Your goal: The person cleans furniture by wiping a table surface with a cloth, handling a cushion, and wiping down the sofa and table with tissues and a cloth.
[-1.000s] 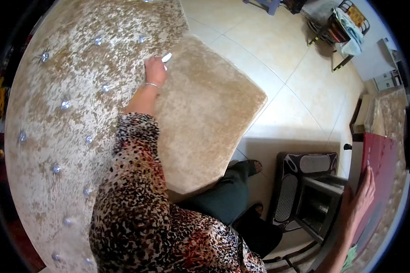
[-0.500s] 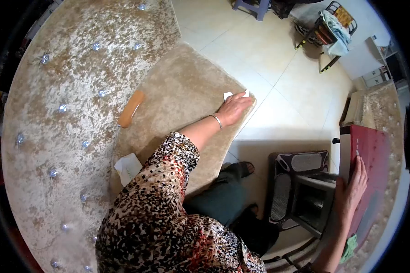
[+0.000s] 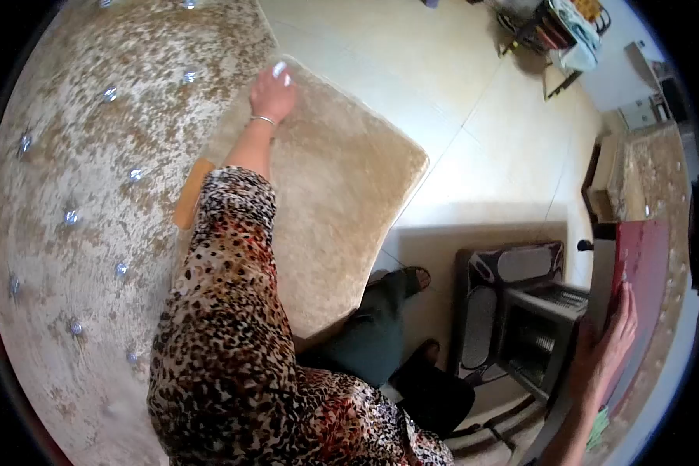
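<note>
My left hand (image 3: 272, 95), with a bracelet at the wrist, is at the far corner of the beige cushion (image 3: 342, 179). White bits of what looks like a tissue (image 3: 281, 73) show at its fingertips, pressed toward the fabric; the hand is slightly blurred. Behind my left sleeve lies an orange-brown oblong piece (image 3: 192, 194), partly hidden, where the cushion meets the tufted sofa back (image 3: 93, 194). On the right, my right hand (image 3: 612, 334) rests flat along the edge of a red panel (image 3: 645, 256), fingers stretched out and holding nothing.
A dark-framed heater-like unit (image 3: 532, 338) stands by a padded grey seat (image 3: 509, 268) near my legs. A chair draped with cloths (image 3: 573, 35) is at the back right. Pale floor tiles (image 3: 419, 101) lie past the cushion. Something green (image 3: 598, 427) is below my right hand.
My left hand has swept from the cushion's right corner to its far left corner, with the white tissue. The white paper by my sleeve is now hidden. My right hand stays on the red panel.
</note>
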A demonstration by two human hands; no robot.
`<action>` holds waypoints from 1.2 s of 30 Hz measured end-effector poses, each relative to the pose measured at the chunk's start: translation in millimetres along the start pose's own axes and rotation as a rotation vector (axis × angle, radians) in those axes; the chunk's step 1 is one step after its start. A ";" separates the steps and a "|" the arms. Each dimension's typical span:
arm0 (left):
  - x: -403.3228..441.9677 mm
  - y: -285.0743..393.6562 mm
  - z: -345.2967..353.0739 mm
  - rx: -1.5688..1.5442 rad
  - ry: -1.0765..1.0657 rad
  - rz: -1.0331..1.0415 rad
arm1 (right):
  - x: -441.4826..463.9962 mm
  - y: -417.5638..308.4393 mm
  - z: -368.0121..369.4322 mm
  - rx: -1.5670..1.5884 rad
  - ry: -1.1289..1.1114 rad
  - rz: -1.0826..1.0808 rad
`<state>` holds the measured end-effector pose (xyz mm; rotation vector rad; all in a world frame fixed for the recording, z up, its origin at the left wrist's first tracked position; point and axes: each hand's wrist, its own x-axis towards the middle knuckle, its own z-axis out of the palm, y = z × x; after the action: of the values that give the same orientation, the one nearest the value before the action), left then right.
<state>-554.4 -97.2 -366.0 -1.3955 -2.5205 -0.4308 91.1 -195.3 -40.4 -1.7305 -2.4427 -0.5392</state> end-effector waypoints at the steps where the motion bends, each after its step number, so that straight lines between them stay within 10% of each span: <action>1: 0.5 6.1 -1.0 -0.001 -0.019 0.017 | 0.8 -4.2 -2.6 -0.005 0.004 0.008; 3: 1.4 15.8 -4.2 -0.114 0.023 -0.127 | -0.1 1.7 -2.7 0.003 -0.018 0.017; 16: -132.2 221.5 -21.6 -0.597 -0.182 0.595 | 4.6 -1.4 -4.4 0.039 0.051 -0.027; 27: -286.9 148.4 -112.7 -0.450 -0.511 0.914 | 9.0 15.7 24.1 0.097 0.170 -0.082; 36: -240.5 75.3 -113.2 -0.474 -0.305 0.910 | 8.0 11.2 18.5 0.058 0.164 -0.092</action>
<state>-358.7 -288.9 -330.6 -2.7293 -1.6995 -0.6652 101.0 -178.6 -52.8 -1.4948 -2.4066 -0.5893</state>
